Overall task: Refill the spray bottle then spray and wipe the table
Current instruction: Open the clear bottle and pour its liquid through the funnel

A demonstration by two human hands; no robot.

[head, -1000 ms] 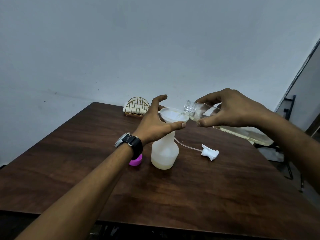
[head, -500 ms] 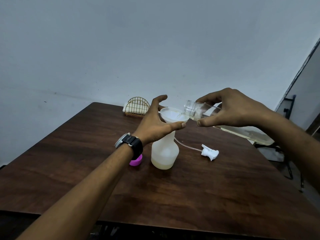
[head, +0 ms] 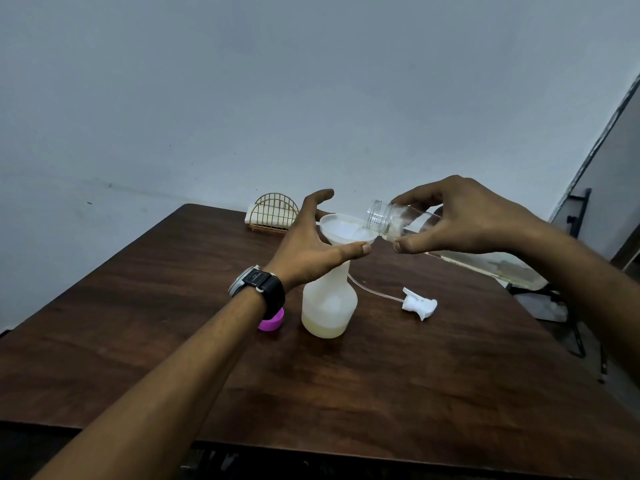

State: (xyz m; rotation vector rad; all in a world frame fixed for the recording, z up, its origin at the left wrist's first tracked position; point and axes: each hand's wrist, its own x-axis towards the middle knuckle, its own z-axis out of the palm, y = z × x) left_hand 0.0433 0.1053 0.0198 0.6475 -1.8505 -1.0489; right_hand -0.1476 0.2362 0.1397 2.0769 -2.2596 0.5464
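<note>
Worktop [head: 398,386]: dark wood; carries everything below, all near the far middle.
Refill bottle [head: 485,261]: clear, cap off, tipped almost flat with its mouth over the funnel, so liquid runs out slowly; roughly half empty by the look of it.
Spray bottle [head: 329,303]: translucent, upright, centre of worktop; pale liquid only in the bottom part, so refill judged early.
Funnel [head: 341,230]: white, seated in the spray bottle neck to catch the pour.
Rack [head: 273,211]: gold wire, far edge, white cloths inside; likely for the wipe step.
Sprayer head [head: 419,303]: white, lying just right of the spray bottle with its tube trailing; off so the neck is free.
Cap [head: 272,322]: pink, partly hidden behind the left wrist.
Right hand [head: 464,216] grip: clamped round the refill bottle's upper body, thumb below, fingers on top.
Left hand [head: 311,244] grip: wide apart; thumb tip touches the funnel rim, fingers arched behind it, steadying, not clasping.
</note>
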